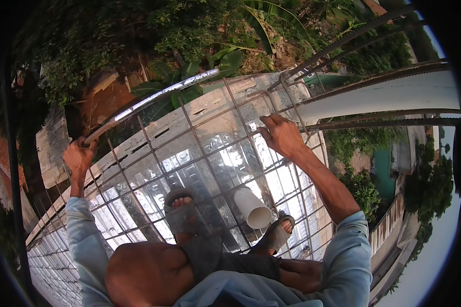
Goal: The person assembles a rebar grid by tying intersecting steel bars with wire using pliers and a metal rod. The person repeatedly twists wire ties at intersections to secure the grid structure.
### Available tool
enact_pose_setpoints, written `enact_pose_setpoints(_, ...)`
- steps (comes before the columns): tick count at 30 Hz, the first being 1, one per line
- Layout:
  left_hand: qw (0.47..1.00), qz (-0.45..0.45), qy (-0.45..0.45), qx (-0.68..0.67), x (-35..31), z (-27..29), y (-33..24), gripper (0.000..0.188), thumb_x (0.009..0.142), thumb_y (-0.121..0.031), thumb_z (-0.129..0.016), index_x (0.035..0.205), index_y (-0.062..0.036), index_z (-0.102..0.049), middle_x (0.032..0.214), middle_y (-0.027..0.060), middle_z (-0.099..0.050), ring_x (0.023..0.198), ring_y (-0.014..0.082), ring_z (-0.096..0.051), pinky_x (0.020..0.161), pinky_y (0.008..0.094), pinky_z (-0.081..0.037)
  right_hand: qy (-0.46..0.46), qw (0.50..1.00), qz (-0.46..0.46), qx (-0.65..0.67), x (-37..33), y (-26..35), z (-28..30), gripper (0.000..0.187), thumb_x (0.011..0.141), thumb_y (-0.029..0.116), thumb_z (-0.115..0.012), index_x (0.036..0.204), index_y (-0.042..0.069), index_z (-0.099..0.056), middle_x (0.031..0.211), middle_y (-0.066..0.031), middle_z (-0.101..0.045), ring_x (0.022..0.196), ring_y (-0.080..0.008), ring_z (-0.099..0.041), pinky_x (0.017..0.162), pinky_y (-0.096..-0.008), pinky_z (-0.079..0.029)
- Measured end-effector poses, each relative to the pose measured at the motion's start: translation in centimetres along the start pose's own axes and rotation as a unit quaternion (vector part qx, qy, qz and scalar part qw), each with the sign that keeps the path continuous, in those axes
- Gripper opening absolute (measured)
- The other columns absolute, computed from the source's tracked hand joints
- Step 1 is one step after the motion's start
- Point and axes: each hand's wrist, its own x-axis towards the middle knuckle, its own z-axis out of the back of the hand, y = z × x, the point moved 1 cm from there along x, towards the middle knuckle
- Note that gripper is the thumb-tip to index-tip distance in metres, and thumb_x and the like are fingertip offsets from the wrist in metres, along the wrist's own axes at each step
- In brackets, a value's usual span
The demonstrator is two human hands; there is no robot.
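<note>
At the left, my left hand (80,155) is closed around the brown near end of a long bar (164,95). The bar slants up to the right over the slab's far edge, and most of its length is shiny silver. My right hand (283,137), arm stretched forward, has its fingers curled over a rod of the rebar mesh (193,130) near the far right corner. Part of that grip is hidden under the fingers. Between my sandalled feet, a short white plastic pipe (258,217) stands up through the mesh, tilted in this view.
Shiny metal decking (176,159) lies beneath the mesh. Beyond the concrete edge (120,146) the ground drops to trees and a rusty roof (54,148). Dark rebar rods (384,123) and a pale beam (389,97) run off to the right. Bent rod ends stick up at the corner.
</note>
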Motion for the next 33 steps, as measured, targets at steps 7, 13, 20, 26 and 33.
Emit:
enact_pose_setpoints(7, 0.997, -0.032, 0.049, -0.045, 2.4, -1.3, -1.4, 0.044, 0.074, -0.05, -0.073, 0.089, -0.0088, -0.078, 0.073, 0.0177, -0.07, 0.07, 0.0363, -0.07, 0.067, 0.0468, -0.055, 0.035, 0.999, -0.008, -0.019, -2.5, -1.7, -0.7, 0.028, 0.094, 0.022, -0.06, 0.115, 0.004, -0.063, 0.103, -0.0179, -0.066, 0.103, -0.0371, -0.065, 0.086, -0.0481, -0.055)
enact_pose_setpoints(13, 0.998, -0.039, 0.033, -0.048, 2.9, -2.6, -1.5, 0.043, 0.075, -0.048, -0.073, 0.09, -0.0082, -0.078, 0.075, 0.0154, -0.072, 0.072, 0.0349, -0.071, 0.067, 0.0457, -0.055, -0.12, 0.99, 0.016, -0.068, -3.2, -3.7, 4.3, 0.021, 0.088, 0.013, -0.067, 0.106, 0.003, -0.067, 0.094, -0.015, -0.068, 0.087, -0.0331, -0.069, 0.074, -0.0425, -0.058)
enact_pose_setpoints(20, 0.997, -0.047, 0.042, -0.043, 5.3, -2.1, -2.0, 0.043, 0.073, -0.044, -0.073, 0.094, -0.0065, -0.078, 0.079, 0.0194, -0.072, 0.074, 0.0383, -0.07, 0.068, 0.0462, -0.055, -0.422, 0.901, 0.024, -0.098, -3.9, -2.1, 16.3, 0.025, 0.081, 0.0, -0.077, 0.105, 0.002, -0.069, 0.095, -0.0133, -0.07, 0.084, -0.0283, -0.069, 0.069, -0.0355, -0.056)
enact_pose_setpoints(26, 0.996, -0.067, 0.032, -0.049, 7.5, -2.7, -1.1, 0.052, 0.071, -0.05, -0.075, 0.095, -0.0037, -0.077, 0.079, 0.0228, -0.071, 0.077, 0.04, -0.069, 0.071, 0.0479, -0.055, -0.388, 0.909, 0.07, -0.132, -4.5, 0.4, 17.9, 0.024, 0.079, -0.003, -0.077, 0.101, 0.002, -0.069, 0.093, -0.0124, -0.07, 0.083, -0.0273, -0.069, 0.07, -0.0356, -0.055)
enact_pose_setpoints(33, 0.995, -0.09, 0.003, -0.041, 9.7, -2.8, -0.9, 0.042, 0.072, -0.042, -0.074, 0.094, -0.0067, -0.077, 0.084, 0.0198, -0.072, 0.082, 0.0395, -0.068, 0.074, 0.0474, -0.054, -0.374, 0.883, 0.121, -0.257, -4.2, 0.5, 19.5, 0.024, 0.077, -0.002, -0.079, 0.098, 0.003, -0.069, 0.093, -0.0108, -0.07, 0.088, -0.0289, -0.07, 0.074, -0.0373, -0.055)
